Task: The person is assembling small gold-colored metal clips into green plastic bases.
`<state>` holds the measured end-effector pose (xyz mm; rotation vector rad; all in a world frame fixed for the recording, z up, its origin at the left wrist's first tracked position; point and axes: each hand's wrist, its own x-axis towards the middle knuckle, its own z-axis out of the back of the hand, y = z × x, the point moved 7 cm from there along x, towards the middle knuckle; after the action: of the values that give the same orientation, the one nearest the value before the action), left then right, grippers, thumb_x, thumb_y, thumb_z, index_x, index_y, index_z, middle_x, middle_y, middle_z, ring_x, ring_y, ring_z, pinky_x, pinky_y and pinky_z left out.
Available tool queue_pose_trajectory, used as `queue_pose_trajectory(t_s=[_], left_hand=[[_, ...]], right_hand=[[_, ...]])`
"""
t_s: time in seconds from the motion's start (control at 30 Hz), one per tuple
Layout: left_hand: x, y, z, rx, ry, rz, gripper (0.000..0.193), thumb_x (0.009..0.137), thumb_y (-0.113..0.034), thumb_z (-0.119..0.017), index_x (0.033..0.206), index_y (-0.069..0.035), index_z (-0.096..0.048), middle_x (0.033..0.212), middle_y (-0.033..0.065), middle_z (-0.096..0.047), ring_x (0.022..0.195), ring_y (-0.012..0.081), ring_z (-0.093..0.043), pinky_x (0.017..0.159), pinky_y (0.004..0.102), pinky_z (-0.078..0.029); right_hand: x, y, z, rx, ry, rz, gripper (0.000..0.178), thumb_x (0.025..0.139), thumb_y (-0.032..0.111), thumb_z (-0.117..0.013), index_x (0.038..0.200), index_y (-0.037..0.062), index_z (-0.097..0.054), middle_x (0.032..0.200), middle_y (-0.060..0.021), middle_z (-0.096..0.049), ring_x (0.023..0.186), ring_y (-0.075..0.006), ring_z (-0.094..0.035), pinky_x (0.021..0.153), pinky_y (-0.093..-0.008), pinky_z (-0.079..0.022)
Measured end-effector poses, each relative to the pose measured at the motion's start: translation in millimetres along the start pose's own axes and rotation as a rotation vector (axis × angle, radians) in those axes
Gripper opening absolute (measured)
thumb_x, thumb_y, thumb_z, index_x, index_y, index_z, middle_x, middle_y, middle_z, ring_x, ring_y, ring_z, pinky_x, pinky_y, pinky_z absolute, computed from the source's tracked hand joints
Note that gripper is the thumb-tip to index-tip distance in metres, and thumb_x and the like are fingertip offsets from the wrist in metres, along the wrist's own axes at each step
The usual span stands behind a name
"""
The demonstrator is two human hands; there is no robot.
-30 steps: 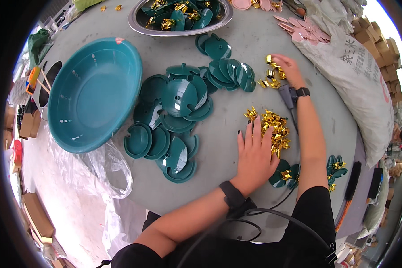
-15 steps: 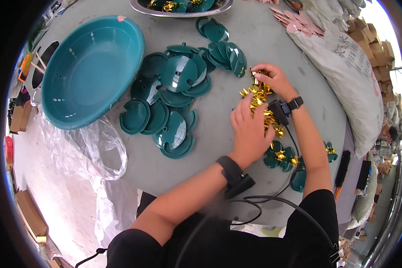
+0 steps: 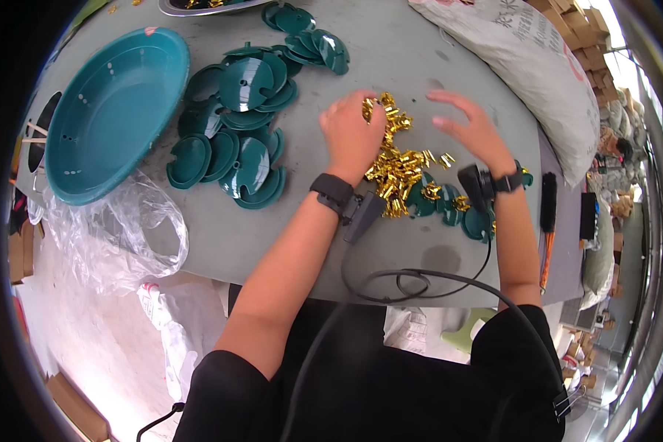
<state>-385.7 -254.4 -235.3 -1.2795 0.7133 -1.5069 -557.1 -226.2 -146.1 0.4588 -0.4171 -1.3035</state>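
Raking with your half-curled left hand and open, empty right hand risks scattering gold clips off the table's near edge.

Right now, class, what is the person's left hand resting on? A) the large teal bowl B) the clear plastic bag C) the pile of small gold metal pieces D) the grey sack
C: the left hand lies on the pile of small gold metal pieces, while the large teal bowl, clear plastic bag and grey sack lie apart from it.
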Motion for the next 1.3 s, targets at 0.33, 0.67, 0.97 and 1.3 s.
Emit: queue_pose_trajectory(t_s=[0.33,0.67,0.97,1.3], left_hand=[[-4,1,-12,0.129,0.066,-0.071,0.02,0.076,-0.022,-0.057,0.092,-0.013,-0.062,0.093,0.0049,-0.064,0.092,0.0263,-0.055,0.084,0.0411,-0.034],[-5,2,-10,0.18,0.076,-0.085,0.02,0.076,-0.021,-0.059,0.094,-0.014,-0.061,0.102,0.0043,-0.06,0.099,0.0246,-0.053,0.09,0.0412,-0.032],[-1,8,-4,0.112,0.081,-0.063,0.018,0.076,-0.022,-0.057,0.09,-0.011,-0.062,0.082,0.0066,-0.064,0.087,0.0251,-0.058,0.085,0.0389,-0.035],[6,1,-6,-0.031,0.158,-0.019,0.015,0.078,-0.015,-0.058,0.089,-0.005,-0.059,0.082,0.0112,-0.065,0.081,0.0293,-0.061,0.079,0.0401,-0.042]], right_hand=[[-117,8,-52,-0.371,-0.199,-0.094,0.023,0.073,0.022,-0.07,0.089,0.0091,-0.06,0.089,-0.0031,-0.06,0.091,-0.0249,-0.056,0.077,-0.0355,-0.043],[-133,-110,9,-0.317,-0.336,-0.435,0.031,0.075,0.026,-0.069,0.098,0.0065,-0.061,0.095,-0.0098,-0.064,0.088,-0.0286,-0.059,0.078,-0.0377,-0.046],[-65,-56,-68,0.076,-0.547,-0.272,0.053,0.083,0.035,-0.063,0.123,0.0038,-0.049,0.119,-0.015,-0.055,0.113,-0.0262,-0.05,0.097,-0.035,-0.036],[-35,-55,-88,0.617,-0.639,-0.189,0.048,0.084,0.035,-0.062,0.118,0.0016,-0.053,0.113,-0.0141,-0.058,0.106,-0.0196,-0.055,0.089,-0.0326,-0.042]])
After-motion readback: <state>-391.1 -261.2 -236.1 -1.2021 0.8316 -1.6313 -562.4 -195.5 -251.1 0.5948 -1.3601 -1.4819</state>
